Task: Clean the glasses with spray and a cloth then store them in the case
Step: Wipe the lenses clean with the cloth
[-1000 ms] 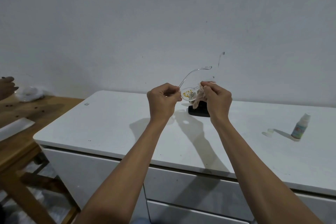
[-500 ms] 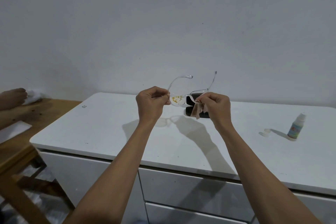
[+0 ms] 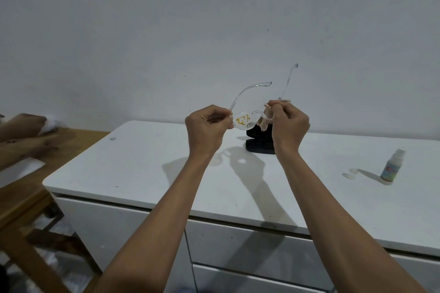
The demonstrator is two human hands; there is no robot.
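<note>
Midway above a white cabinet, a person holds clear glasses in the air, both temples open and pointing up. The left hand pinches the frame at the hinge beside a lens smeared with yellow spots; the right hand presses a cloth around the other lens. A black case lies open on the cabinet just behind the hands, and the spray stands well apart to the right. Hard rubbing against that light pinch could twist the thin frame or let it slip; the spotted lens looks not yet wiped.
</note>
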